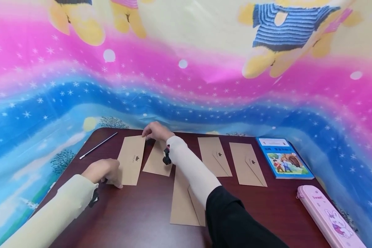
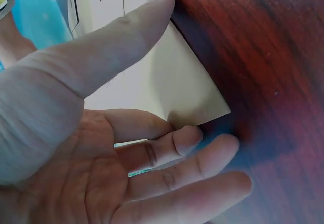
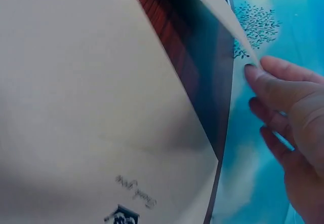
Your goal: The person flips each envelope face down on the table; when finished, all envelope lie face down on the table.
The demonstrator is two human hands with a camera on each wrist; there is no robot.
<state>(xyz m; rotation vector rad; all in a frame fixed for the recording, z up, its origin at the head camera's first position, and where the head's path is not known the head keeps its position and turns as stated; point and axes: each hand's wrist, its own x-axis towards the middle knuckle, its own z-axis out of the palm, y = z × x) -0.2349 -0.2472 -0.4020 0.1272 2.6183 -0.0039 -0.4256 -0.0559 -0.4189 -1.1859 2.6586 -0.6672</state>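
Observation:
A brown paper envelope printed with a small crown lies at the left of the table. My right hand pinches its far right corner between thumb and fingertips; in the right wrist view that corner is lifted. At the near left corner of the same envelope, my left hand touches the edges, thumb stretched out and fingers nearly straight. Under my right wrist lies a second envelope, partly hidden. A third envelope, nearer to me, is partly covered by my right forearm.
Two more envelopes lie right of centre. A blue picture-covered book and a pink pencil case stand at the right. A thin pen-like stick lies far left. A patterned curtain surrounds the dark table.

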